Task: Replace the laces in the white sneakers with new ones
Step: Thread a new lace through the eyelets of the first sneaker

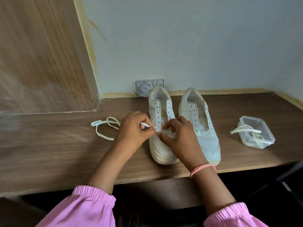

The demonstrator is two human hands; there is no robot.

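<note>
Wood panel (41, 54) far left. Lace (105, 128) loops on desk (49, 153), running to left hand (134, 130), which pinches its tip at a low eyelet of left sneaker (161, 128). Right hand (178, 136) rests on that sneaker's tongue, fingers curled, thumb pressing it. Right sneaker (201, 125) just beside, unlaced. Grey plate (150, 86) behind, against wall. Tub (255, 131) with laces (246, 129) far right.

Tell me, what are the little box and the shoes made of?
The little box looks like clear plastic: you can see the lace inside through its walls. The shoes seem to be white leather or fake leather, smooth with stitched seams and punched holes; which one is hard to tell.
</note>
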